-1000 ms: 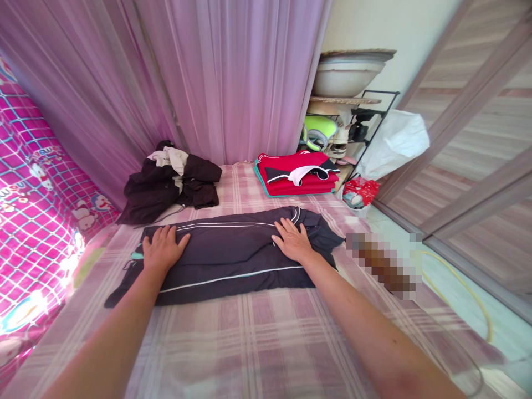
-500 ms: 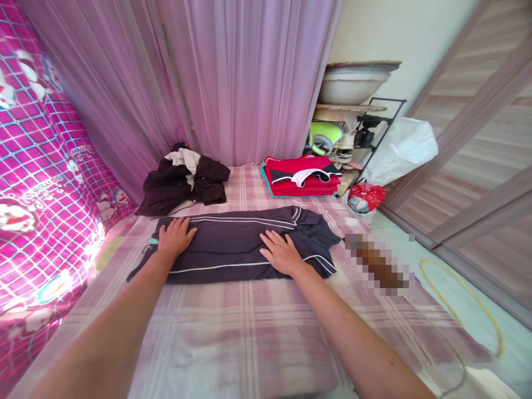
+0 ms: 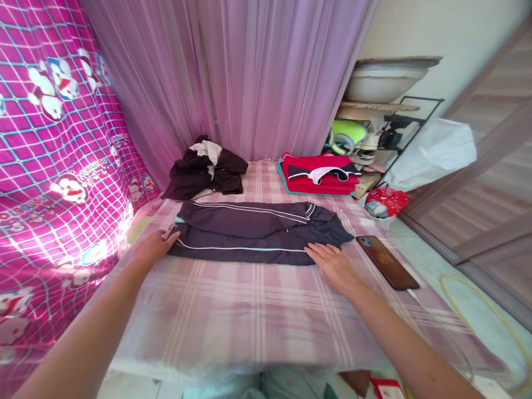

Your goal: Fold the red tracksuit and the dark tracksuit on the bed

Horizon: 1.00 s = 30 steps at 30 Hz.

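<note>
A dark garment with white piping [image 3: 249, 233] lies folded into a long strip across the plaid sheet. My left hand [image 3: 155, 244] is at its left end, fingers touching the corner; whether they pinch the cloth is too small to tell. On the near right edge rests my right hand [image 3: 332, 266], its fingers stretched out over the fabric. A bit of teal shows at the garment's left end and along the lower piping.
Behind lie a rumpled black garment [image 3: 208, 169] and a stack of folded red clothes [image 3: 320, 174]. A phone [image 3: 388, 263] with a cable is at the right. Beyond are a shelf rack [image 3: 409, 133], a red bag [image 3: 386, 202] and a purple curtain [image 3: 266, 77].
Both hands have slid off the garment's middle, the left to its left end and the right toward the near right edge. The near side is now folded further in. The view has shifted left.
</note>
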{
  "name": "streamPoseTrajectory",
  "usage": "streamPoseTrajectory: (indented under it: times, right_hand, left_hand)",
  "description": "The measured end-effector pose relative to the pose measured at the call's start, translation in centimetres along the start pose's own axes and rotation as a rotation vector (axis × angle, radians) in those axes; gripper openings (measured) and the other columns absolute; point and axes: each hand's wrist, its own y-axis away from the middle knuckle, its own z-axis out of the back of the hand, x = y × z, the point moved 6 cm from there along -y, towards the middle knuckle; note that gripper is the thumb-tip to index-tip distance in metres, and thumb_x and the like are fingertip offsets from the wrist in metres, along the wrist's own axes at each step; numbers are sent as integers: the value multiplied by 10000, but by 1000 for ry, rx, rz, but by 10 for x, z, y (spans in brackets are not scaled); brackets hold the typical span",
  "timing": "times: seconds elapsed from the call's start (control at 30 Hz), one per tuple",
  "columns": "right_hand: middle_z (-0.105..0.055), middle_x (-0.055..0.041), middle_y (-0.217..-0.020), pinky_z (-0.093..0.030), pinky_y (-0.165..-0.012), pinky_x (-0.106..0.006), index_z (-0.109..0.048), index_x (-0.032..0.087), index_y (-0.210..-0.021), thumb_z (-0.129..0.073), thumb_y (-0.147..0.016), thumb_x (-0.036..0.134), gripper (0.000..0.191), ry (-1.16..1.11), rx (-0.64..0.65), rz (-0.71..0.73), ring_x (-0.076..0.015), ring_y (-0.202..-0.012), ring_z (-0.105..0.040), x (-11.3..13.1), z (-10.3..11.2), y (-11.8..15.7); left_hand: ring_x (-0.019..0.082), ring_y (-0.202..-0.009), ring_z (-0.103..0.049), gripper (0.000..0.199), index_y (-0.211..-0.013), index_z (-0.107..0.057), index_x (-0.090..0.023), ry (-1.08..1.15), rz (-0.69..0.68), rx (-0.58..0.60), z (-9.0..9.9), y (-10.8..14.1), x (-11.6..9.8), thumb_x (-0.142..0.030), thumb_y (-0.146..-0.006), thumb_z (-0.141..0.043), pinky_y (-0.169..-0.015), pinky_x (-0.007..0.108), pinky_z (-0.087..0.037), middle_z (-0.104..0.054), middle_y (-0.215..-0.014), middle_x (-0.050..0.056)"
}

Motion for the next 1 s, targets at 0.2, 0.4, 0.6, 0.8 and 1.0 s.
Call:
streamPoseTrajectory:
  times: [0.2, 0.4, 0.6, 0.8, 1.0]
  right_hand:
    - [-672, -107, -1287, -471, -1026, -428, -675, 187, -1266, -400, -847, -1, 535, 15, -40, -97, -239, -1159, -643, -9, -2, -6]
    - [-724, -75, -1196, -471, -1025, -408, -726, 221, -1183, -424, -840, 9, 504, -18, -93, -25, -225, -1089, -676, -10, 12, 14]
    - [-657, -93, -1315, -418, -1089, -423, -668, 190, -1276, -397, -820, 6, 561, -80, -22, -41, -216, -1223, -604, 8, 1, 36]
    - [-499, -117, -1488, -284, -1156, -547, -552, 183, -1398, -513, -808, 193, 591, -210, 63, -70, -276, -1386, -437, 28, 25, 21]
    - [-417, -90, -1551, -203, -1183, -515, -473, 244, -1465, -395, -984, 389, 509, -306, -125, -151, -258, -1430, -362, 72, 52, -67]
  left_hand:
    - [355, -1026, -670, 571, -1034, -673, -166, -73, 26, 10, 6, 26, -21, -602, -902, -327, -775, 410, -500, -716, -1106, 200]
    - [351, -992, -673, 503, -1062, -659, -156, -116, -87, -38, 12, 50, -19, -472, -927, -291, -769, 413, -496, -717, -1089, 194]
    - [353, -970, -672, 529, -1017, -686, -166, -106, -68, 8, 5, 57, 14, -502, -912, -292, -783, 421, -500, -731, -1016, 180]
    - [357, -1198, -582, 646, -1318, -561, -135, -59, -155, -135, 25, 58, -12, -579, -899, -349, -950, 453, -475, -614, -1322, 195]
    - [322, -1441, -335, 555, -1432, -492, -220, -112, -431, -230, 12, 69, -119, -459, -947, -369, -1174, 530, -236, -437, -1544, 101]
